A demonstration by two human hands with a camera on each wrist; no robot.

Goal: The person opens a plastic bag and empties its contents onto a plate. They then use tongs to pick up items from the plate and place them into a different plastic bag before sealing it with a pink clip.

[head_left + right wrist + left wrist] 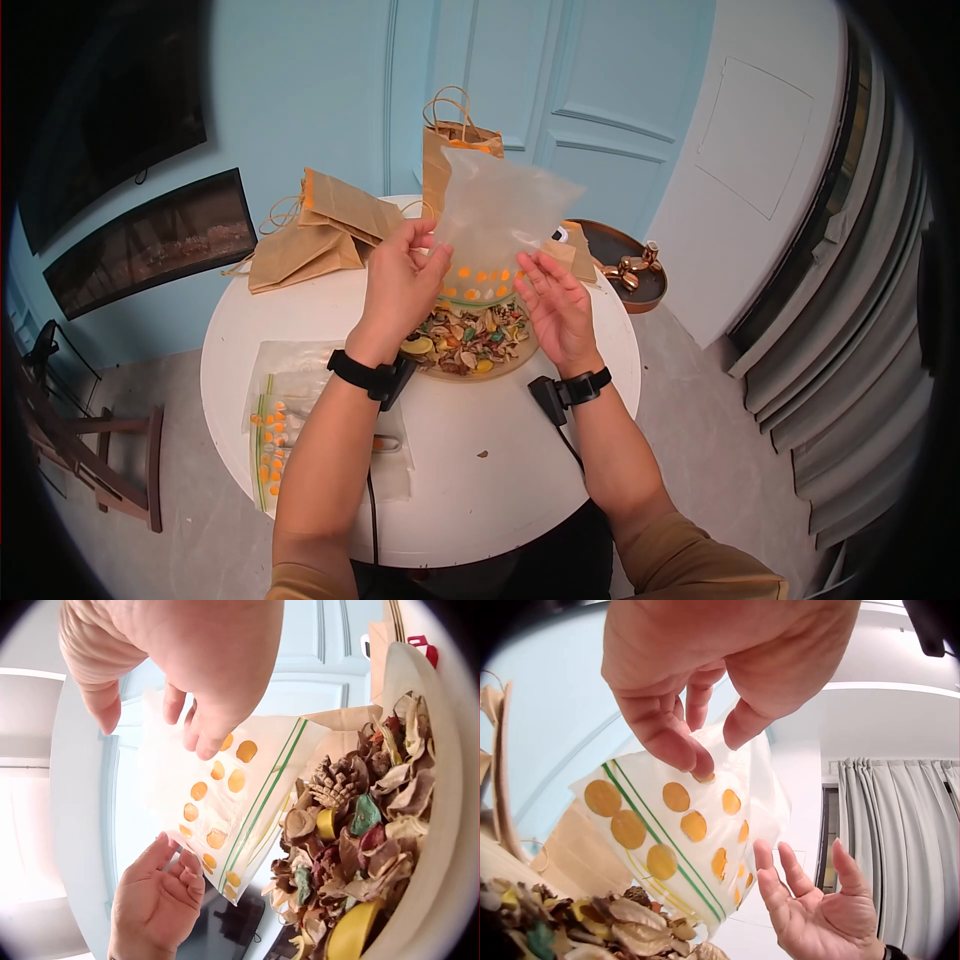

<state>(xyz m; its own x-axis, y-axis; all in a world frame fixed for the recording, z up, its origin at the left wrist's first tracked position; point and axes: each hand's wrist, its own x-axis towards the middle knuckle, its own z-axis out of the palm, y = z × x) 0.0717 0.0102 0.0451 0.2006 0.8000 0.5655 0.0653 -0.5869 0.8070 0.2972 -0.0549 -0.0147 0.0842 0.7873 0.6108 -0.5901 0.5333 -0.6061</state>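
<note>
A frosted zip bag (495, 205) with orange dots and a green seal line hangs mouth-down over a bowl (540, 350) of potpourri (468, 342). My left hand (402, 285) pinches the bag's left side between thumb and fingers. On the other side, my right hand (558, 310) has its fingers extended against the bag, thumb apart. The right wrist view shows a pine cone (335, 782), dried petals and yellow slices among the potpourri. No contents show through the bag's cloudy upper part.
More dotted zip bags (260, 400) lie flat at the left front of the round white table (480, 480). Brown paper bags (310, 255) stand and lean at the back. A small crumb (483, 454) lies near the front. A dark round tray (640, 300) sits beyond the table's right edge.
</note>
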